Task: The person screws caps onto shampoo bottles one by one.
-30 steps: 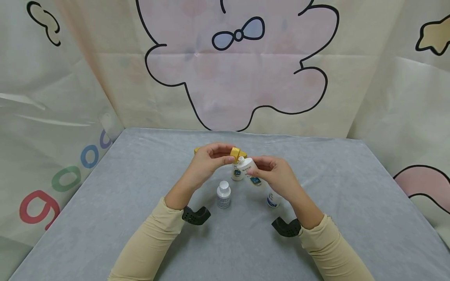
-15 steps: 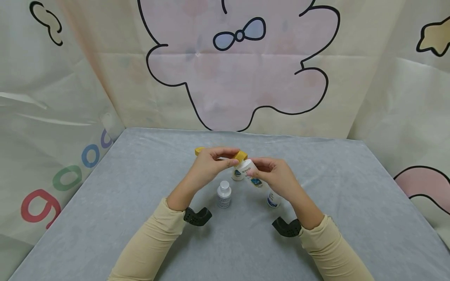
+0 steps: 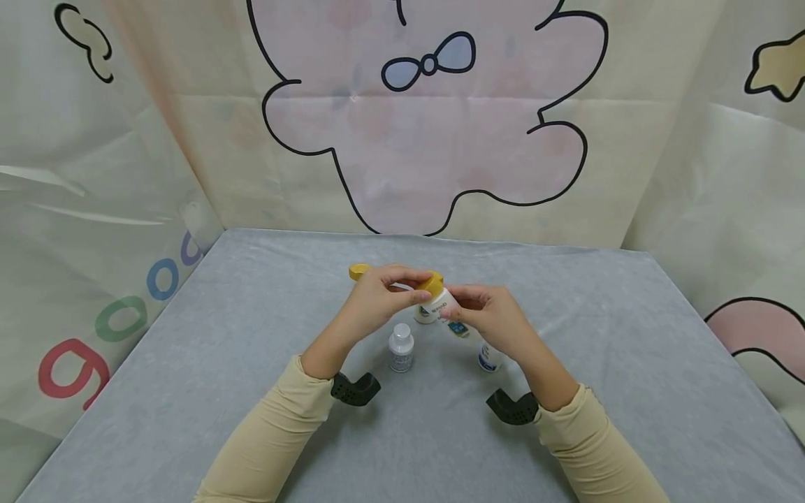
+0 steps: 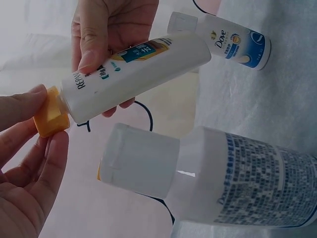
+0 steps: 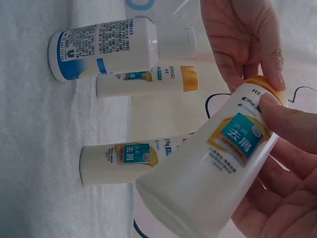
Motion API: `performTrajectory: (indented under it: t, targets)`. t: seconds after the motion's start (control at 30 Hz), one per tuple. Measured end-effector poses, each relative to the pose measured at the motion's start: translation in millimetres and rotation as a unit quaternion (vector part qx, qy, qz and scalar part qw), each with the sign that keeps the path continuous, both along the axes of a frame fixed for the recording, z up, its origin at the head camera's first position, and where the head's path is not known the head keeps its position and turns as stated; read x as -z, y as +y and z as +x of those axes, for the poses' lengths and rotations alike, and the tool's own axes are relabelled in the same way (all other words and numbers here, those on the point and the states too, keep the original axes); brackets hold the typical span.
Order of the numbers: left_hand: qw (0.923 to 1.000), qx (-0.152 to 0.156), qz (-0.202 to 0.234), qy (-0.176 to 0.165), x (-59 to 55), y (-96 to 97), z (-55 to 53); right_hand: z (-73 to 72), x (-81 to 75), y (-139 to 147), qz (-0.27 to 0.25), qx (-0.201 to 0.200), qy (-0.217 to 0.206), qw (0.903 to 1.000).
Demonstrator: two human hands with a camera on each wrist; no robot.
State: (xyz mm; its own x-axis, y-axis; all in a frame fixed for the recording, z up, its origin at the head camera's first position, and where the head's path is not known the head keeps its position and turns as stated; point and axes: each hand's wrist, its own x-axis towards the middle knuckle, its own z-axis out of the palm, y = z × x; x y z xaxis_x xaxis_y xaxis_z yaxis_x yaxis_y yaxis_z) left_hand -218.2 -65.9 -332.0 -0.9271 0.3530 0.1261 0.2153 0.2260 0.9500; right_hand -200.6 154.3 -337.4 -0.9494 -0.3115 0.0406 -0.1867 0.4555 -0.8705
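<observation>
My right hand point(image 3: 487, 313) holds a small white shampoo bottle point(image 5: 208, 153), tilted and raised off the table, with a teal and orange label. The fingers and thumb of my left hand point(image 3: 386, 292) pinch its yellow cap point(image 4: 52, 113). The cap sits over the bottle's neck; in the left wrist view a little of the neck shows between cap and shoulder. Below the hands stands a white bottle point(image 3: 401, 348) with dense blue print, nearer my left wrist. A white and blue Dove bottle point(image 4: 237, 42) stands beneath my right hand.
Two more yellow-capped shampoo bottles stand farther back: one bottle point(image 5: 119, 163) is partly hidden behind the held one, and another bottle point(image 5: 143, 79) shows its yellow top point(image 3: 358, 271) past my left hand. A grey cloth point(image 3: 251, 391) covers the table, with printed curtains point(image 3: 189, 140) around it.
My left hand has moved slightly right and down, turning the yellow cap onto the bottle's neck, which showed bare one second ago. My right hand has stayed nearly still with the bottle.
</observation>
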Motion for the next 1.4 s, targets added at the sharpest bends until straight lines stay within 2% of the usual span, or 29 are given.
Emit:
performTrajectory:
  t: [0.37, 0.83, 0.93, 1.03, 1.13, 1.27, 1.4]
  targets:
    - [0.9999, 0.002, -0.009, 0.007, 1.1, 1.2, 0.3, 1.2, -1.2, 1.2, -0.003, 0.002, -0.013, 0.9999]
    - [0.9989, 0.042, 0.018, -0.006, 0.3, -0.4, 1.3, 0.0, -0.7, 3.1, -0.017, -0.004, -0.02, 0.9997]
    - [0.9993, 0.031, 0.015, -0.017, 0.4, -1.6, 0.0, -0.1, -1.3, 2.1, -0.01, 0.0, -0.021, 0.9997]
    - [0.9996, 0.0, 0.01, -0.026, 0.5, -2.4, -1.3, -0.4, -1.9, 1.6, -0.008, 0.003, -0.025, 0.9996]
    - [0.9997, -0.021, 0.004, -0.015, 0.7, -2.1, -2.1, -0.2, -2.7, 1.6, -0.01, 0.005, -0.027, 0.9996]
    - [0.9998, -0.019, -0.002, -0.002, 0.5, -0.9, -1.9, 0.4, -3.6, 1.5, -0.015, 0.004, -0.028, 0.9995]
    - [0.9999, -0.012, 0.003, -0.009, -0.1, -0.3, -1.0, 0.7, -4.6, 1.5, -0.02, 0.0, -0.029, 0.9994]
